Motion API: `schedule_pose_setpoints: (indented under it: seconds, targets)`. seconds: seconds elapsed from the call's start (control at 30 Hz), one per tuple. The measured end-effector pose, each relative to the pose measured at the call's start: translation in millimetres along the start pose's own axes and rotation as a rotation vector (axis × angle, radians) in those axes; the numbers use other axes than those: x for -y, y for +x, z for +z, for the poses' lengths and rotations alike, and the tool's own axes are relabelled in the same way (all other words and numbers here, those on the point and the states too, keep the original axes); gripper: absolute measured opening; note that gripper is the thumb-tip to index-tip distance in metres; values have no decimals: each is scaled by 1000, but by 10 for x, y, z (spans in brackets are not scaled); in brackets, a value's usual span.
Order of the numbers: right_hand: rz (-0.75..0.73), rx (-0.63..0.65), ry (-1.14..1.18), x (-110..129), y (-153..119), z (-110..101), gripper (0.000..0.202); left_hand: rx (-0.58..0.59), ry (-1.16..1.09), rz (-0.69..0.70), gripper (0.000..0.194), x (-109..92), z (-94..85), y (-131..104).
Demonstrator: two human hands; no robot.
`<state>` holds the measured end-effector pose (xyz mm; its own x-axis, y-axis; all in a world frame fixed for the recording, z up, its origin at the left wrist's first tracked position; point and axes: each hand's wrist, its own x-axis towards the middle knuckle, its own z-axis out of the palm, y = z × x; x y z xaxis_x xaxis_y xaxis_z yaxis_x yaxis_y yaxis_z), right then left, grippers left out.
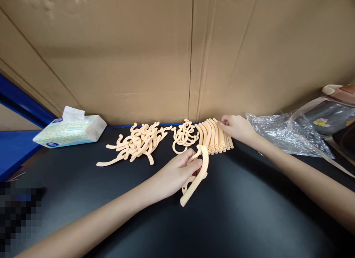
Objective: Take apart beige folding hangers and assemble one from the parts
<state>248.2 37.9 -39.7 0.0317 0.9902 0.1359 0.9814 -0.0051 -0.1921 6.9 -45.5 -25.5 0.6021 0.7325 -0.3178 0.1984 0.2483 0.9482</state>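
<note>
Near the middle, my left hand (pixel 174 173) is closed on beige curved plastic pieces (pixel 202 169), held above the black table. My right hand (pixel 237 127) reaches to the back edge of a row of similar beige curved arms (pixel 212 134), its fingers pinched at the row's right end; whether a piece is between the fingertips is too small to tell. Left of the row lies a small heap of beige hook-shaped pieces (pixel 185 134). Further left is a larger, tangled pile of beige curved pieces (pixel 142 141).
A tissue pack (pixel 69 130) stands at the back left. Clear plastic wrap (pixel 285 134) and a transparent bottle with a strap (pixel 321 115) lie at the right. Cardboard (pixel 124 65) rises behind the black table (pixel 235 213).
</note>
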Motion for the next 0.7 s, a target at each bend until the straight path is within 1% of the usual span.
schedule_pose_setpoints:
  seconds: [0.1,0.17,0.2,0.23,0.27,0.3,0.33,0.37,0.4,0.5,0.53,0.6,0.7]
  targets:
    - [-15,1,31,-11,-7,-64,29,-16,62,28,28,34,-24,3]
    - [-82,61,169,27,-39,-107,39,-42,71,54,33,53,-38,10]
    - [-130,134,293,68,-71,-126,44,-54,56,66,33,55,-43,15]
    - [-190,242,454,122,-114,-144,48,-64,33,75,30,51,-46,20]
    - [-240,375,617,188,-169,-162,50,-70,14,87,27,41,-48,25]
    - [-273,513,721,262,-233,-179,52,-74,-1,108,23,27,-50,29]
    - [-337,607,788,337,-302,-198,50,-77,-8,136,21,10,-54,34]
    - [-404,629,831,410,-373,-218,46,-85,-8,166,19,-6,-59,37]
    - [-460,603,834,474,-441,-239,40,-98,-3,197,17,-22,-66,38]
    - [-514,430,812,596,-585,-309,30,-137,44,289,17,-52,-95,30]
    - [-520,388,816,612,-607,-331,28,-149,73,321,18,-58,-105,22]
    - [-524,345,840,615,-616,-368,26,-181,145,385,18,-70,-123,3]
    - [-482,265,837,579,-579,-409,26,-285,279,430,17,-91,-150,-24]
